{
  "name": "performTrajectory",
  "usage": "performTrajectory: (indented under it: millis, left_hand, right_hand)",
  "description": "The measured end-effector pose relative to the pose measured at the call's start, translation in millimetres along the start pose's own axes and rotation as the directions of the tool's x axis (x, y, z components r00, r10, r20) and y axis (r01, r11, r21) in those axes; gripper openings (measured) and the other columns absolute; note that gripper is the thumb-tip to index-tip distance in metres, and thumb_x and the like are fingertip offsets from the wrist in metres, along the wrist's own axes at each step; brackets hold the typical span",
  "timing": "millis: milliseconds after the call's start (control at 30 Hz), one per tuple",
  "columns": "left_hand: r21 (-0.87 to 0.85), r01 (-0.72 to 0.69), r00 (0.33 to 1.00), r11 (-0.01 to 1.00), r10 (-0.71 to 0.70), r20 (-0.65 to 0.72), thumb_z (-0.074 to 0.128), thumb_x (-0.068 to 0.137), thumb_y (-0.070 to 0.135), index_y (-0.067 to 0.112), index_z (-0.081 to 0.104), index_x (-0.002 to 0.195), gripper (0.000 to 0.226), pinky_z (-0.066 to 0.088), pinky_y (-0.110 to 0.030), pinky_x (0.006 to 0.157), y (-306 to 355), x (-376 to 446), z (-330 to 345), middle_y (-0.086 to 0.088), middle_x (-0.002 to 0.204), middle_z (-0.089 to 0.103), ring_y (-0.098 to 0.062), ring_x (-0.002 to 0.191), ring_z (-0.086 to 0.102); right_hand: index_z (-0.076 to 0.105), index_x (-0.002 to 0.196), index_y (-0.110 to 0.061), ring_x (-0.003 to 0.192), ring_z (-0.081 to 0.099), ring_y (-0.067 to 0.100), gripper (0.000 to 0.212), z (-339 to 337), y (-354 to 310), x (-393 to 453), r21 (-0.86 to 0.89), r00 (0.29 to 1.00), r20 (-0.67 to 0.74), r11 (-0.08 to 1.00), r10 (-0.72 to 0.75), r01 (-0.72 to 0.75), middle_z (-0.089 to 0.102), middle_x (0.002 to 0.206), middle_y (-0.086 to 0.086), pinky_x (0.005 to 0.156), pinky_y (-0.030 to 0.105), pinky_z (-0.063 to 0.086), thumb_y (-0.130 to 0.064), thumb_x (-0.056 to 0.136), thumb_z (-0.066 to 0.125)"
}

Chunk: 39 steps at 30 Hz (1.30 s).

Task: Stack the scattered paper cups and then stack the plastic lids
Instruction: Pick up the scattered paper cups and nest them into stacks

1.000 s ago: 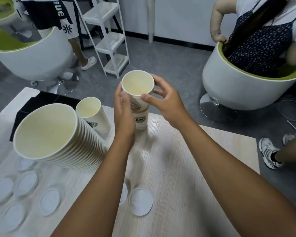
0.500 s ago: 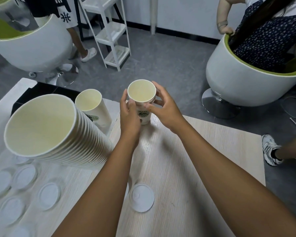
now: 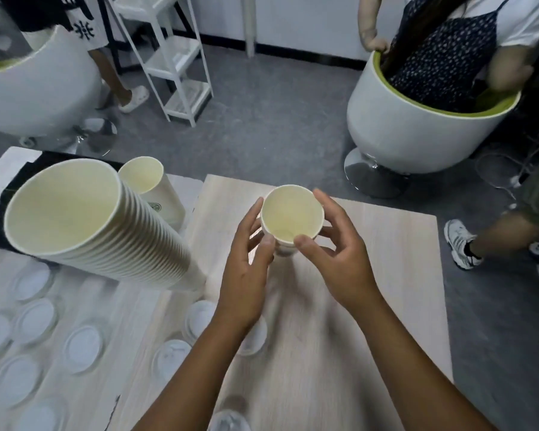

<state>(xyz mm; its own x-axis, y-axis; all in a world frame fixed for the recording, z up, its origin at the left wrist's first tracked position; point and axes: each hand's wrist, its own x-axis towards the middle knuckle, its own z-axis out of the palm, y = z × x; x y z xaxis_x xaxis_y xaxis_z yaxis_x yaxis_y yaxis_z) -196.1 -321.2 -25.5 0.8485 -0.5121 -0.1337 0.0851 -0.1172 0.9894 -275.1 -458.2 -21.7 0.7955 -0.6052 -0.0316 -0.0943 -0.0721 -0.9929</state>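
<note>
1. On the pale wood table point(image 3: 371, 275), near its middle, a small stack of paper cups point(image 3: 291, 217) stands upright, mouth up; only the top cup's inside and a sliver of rim beneath show, so how many are nested cannot be told.
2. The left hand point(image 3: 246, 275) has its thumb at the stack's near-left rim and its fingers along the left wall; the right hand point(image 3: 336, 259) pinches the near rim with its thumb, fingers curled round the far-right side. Both hold the stack.
3. A second ago the top cup sat high above the lower one, with printed logos showing between the hands; half a second ago it was lower; now it is seated down and the logos are hidden.
4. To the left a tall stack of cups point(image 3: 106, 225) leans toward the camera, its base on the table just left of the left hand, as before.
5. A single cup point(image 3: 151, 188) stands just beyond it, unchanged.
6. Plastic lids point(image 3: 81, 348) lie scattered flat over the near-left table; two more point(image 3: 199, 315) lie beside the left wrist, partly hidden by the forearm.
7. Beyond the table a white round chair point(image 3: 417, 135) holds a seated person, and a white shelf rack point(image 3: 175, 66) stands far left.
</note>
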Motion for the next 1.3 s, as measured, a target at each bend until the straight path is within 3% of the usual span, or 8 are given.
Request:
performTrajectory:
  millis: [100,200,400,567,800,1033,1167,1300]
  left_hand:
    - [0.048,-0.015,0.996,0.999,0.011,0.088,0.060,0.089,0.056,0.049,0.043,0.145,0.059,0.053,-0.026,0.102,-8,-48,3,0.024,0.150,0.050,-0.003,0.136,0.052]
    - [0.069,-0.013,0.986,0.998,0.002,0.169,0.072,0.083,0.046,0.047,0.045,0.140,0.062,0.052,-0.011,0.089,-16,-91,1,0.032,0.142,0.051,0.003,0.132,0.052]
    - [0.181,0.058,0.951,0.982,-0.109,0.289,0.079,0.072,0.051,0.064,0.044,0.138,0.076,0.057,-0.021,0.088,-36,-136,-14,0.033,0.147,0.048,0.005,0.137,0.046]
    - [0.209,0.038,0.936,0.977,-0.108,0.336,0.081,0.072,0.052,0.055,0.044,0.144,0.080,0.056,-0.020,0.088,-43,-137,-17,0.031,0.147,0.049,0.003,0.137,0.047]
    - [0.202,0.016,0.933,0.979,-0.087,0.349,0.080,0.074,0.052,0.064,0.044,0.138,0.074,0.054,-0.014,0.086,-43,-131,-15,0.033,0.144,0.050,0.005,0.135,0.048]
    - [0.187,-0.040,0.939,0.981,-0.027,0.343,0.088,0.074,0.041,0.061,0.043,0.140,0.083,0.057,-0.024,0.094,-25,-132,-30,0.028,0.145,0.053,0.000,0.136,0.052]
    - [0.161,-0.075,0.963,0.984,0.030,0.269,0.086,0.066,0.050,0.063,0.048,0.135,0.080,0.059,-0.027,0.095,-2,-137,-57,0.027,0.142,0.057,0.000,0.133,0.054]
    - [0.147,-0.123,0.979,0.981,0.095,0.182,0.088,0.065,0.048,0.052,0.051,0.138,0.082,0.060,-0.031,0.096,16,-148,-104,0.019,0.144,0.059,-0.007,0.133,0.057]
  right_hand:
    - [0.048,0.137,-0.058,0.124,0.055,-0.006,0.071,-20,1,-58,-0.027,0.999,-0.025,0.998,0.048,-0.049,0.053,0.136,-0.038,0.085,0.014,0.055,-0.041,0.078,0.085]
    - [0.048,0.132,-0.064,0.125,0.054,-0.007,0.074,-33,8,-110,-0.045,0.993,-0.047,0.993,0.109,-0.111,0.052,0.136,-0.040,0.085,0.013,0.055,-0.046,0.070,0.085]
    - [0.042,0.133,-0.071,0.127,0.052,-0.006,0.080,-32,31,-176,-0.091,0.983,0.000,0.979,0.183,-0.182,0.048,0.138,-0.039,0.087,0.012,0.053,-0.041,0.073,0.086]
    - [0.040,0.132,-0.073,0.128,0.049,-0.007,0.080,-33,37,-180,-0.108,0.984,0.029,0.979,0.178,-0.174,0.045,0.137,-0.042,0.088,0.010,0.052,-0.044,0.074,0.086]
    - [0.040,0.135,-0.070,0.133,0.047,-0.006,0.081,-33,42,-173,-0.104,0.987,0.041,0.983,0.155,-0.150,0.044,0.141,-0.041,0.092,0.010,0.050,-0.040,0.076,0.087]
    - [0.043,0.137,-0.061,0.134,0.050,0.000,0.086,-27,28,-176,-0.104,0.995,0.029,0.991,0.092,-0.089,0.049,0.143,-0.033,0.102,0.021,0.052,-0.035,0.071,0.092]
    - [0.047,0.139,-0.054,0.132,0.052,0.001,0.082,-9,0,-171,-0.136,0.996,0.084,0.990,0.037,-0.025,0.052,0.142,-0.030,0.101,0.021,0.052,-0.042,0.071,0.091]
    - [0.043,0.142,-0.050,0.132,0.050,-0.003,0.086,30,-29,-170,-0.158,0.986,0.165,0.986,-0.020,0.047,0.048,0.143,-0.037,0.099,0.015,0.051,-0.043,0.072,0.091]
